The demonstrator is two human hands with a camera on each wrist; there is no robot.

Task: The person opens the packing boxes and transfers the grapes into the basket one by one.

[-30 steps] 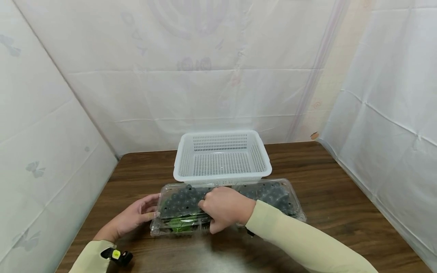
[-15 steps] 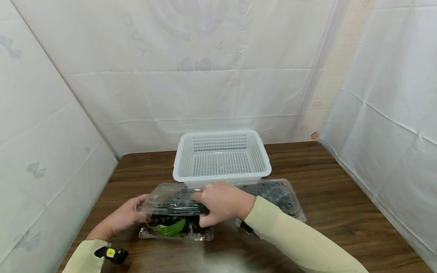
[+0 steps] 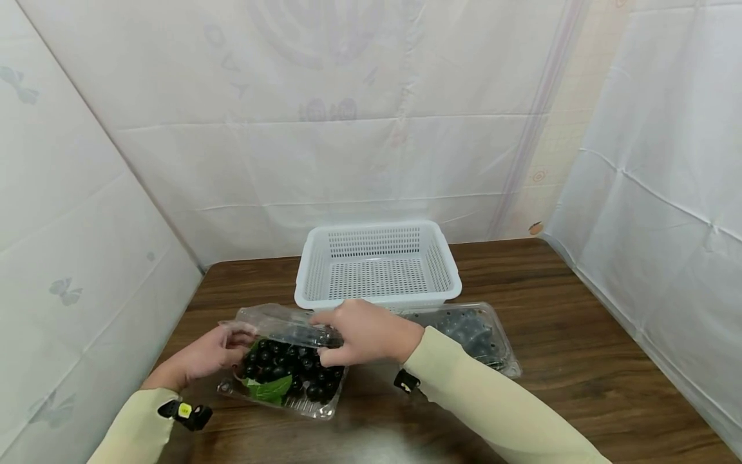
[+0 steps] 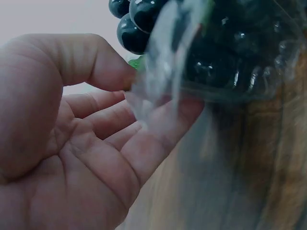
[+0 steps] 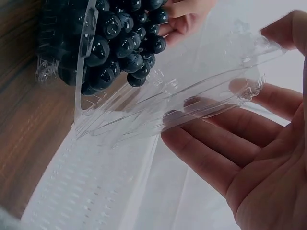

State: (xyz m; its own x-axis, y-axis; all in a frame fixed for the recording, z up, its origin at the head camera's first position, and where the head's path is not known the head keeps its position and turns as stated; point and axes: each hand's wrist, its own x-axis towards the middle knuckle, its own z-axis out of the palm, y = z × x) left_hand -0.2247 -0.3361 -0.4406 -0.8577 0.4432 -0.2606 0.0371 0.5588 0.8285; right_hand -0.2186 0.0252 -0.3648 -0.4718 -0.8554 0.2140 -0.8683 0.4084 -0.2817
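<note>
Pinched the clear lid (image 3: 277, 322) between thumb and fingers of the right hand (image 3: 366, 332), holding it tilted above the tray (image 3: 310, 407), presumably to expose the dark grapes (image 3: 298, 367) and green leaf (image 3: 270, 390). Pinched clear plastic (image 4: 165, 72) at the left end with the left hand (image 3: 207, 353), likely to steady the tray; could not tell lid edge from tray edge, owing to blur. Found the tray in front of the white basket (image 3: 377, 277), apparently to leave working room. Located the grapes in the tray, between both hands, just left of the right hand.
</note>
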